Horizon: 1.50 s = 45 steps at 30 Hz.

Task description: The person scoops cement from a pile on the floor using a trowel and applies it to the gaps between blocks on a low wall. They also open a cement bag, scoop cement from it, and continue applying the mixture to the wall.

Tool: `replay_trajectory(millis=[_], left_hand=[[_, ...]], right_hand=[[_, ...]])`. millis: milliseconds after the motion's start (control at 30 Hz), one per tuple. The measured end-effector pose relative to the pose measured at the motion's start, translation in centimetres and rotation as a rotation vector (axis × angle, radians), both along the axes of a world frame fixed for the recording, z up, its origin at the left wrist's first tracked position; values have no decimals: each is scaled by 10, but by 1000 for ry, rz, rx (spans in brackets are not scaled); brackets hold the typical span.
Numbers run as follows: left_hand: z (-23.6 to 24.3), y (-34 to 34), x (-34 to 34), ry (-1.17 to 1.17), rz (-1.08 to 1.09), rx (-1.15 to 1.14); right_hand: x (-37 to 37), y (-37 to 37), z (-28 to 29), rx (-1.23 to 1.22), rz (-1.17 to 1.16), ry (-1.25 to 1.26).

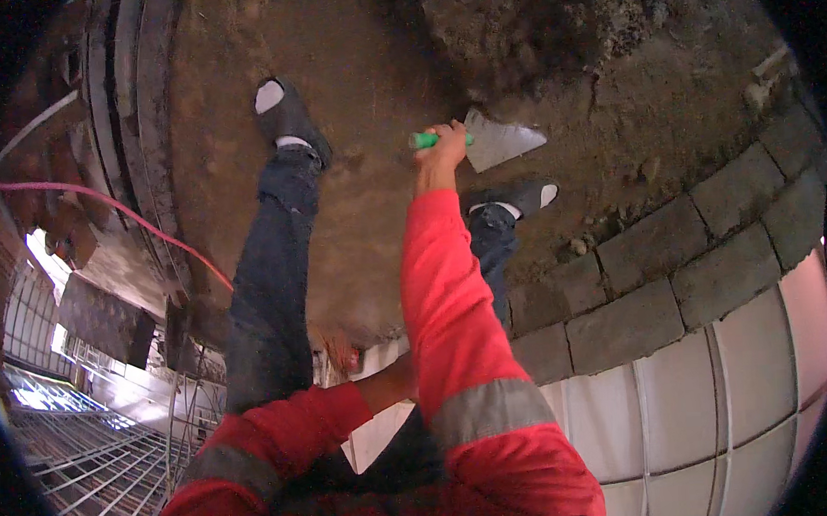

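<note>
Grasps the trowel [488,144] by its green handle [423,140] in the right grip [444,144], upper centre of the frame, with blade [508,143] to its right (just above a dark shoe [524,198]). Cannot tell about the left grip [391,382], mostly behind a red sleeve [444,275].

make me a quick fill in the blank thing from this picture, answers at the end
1. The right hand grips a trowel whose handle is coloured ____.
2. The trowel blade's tip points to the picture's ____ side.
3. The right sleeve is mainly ____, with a grey band.
4. The left shoe is dark, and the colour showing at its toe is ____.

Missing words: green; right; red; white
</note>
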<state>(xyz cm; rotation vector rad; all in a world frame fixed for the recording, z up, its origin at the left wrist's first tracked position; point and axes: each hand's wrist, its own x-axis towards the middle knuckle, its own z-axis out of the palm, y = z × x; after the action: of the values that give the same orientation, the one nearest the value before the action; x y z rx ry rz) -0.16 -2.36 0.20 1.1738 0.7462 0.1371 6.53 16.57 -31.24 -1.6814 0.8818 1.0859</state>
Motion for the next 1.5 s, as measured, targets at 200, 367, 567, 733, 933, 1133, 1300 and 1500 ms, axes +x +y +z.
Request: replay_trajectory(millis=[200, 367, 567, 733, 933, 1133, 1300, 1500], left_hand=[[-8, 19, 5, 76, -947, -75], [-6, 14, 7, -8, -716, -12], [4, 32, 19, 87, -1117, -135], [7, 42, 27, 52, -1135, -107], [4, 50, 30, -2, -1060, -55], [-2, 46, 35, -57, -914, -71], [-11, 37, 37, -37, -803, -113], [-15, 31, 48, -26, -856, -158]], right_hand=[[68, 98, 29, 324, 7, 84], [93, 52, 105, 433, 43, 117], [133, 64, 137, 234, 624, -378], [183, 94, 91, -118, 1474, -1279], [253, 17, 112, 164, 1730, -892], [280, -88, 74, -402, 2471, -338], [281, -97, -6, -490, 2577, -184], [245, 14, -31, -211, 2444, -268]])
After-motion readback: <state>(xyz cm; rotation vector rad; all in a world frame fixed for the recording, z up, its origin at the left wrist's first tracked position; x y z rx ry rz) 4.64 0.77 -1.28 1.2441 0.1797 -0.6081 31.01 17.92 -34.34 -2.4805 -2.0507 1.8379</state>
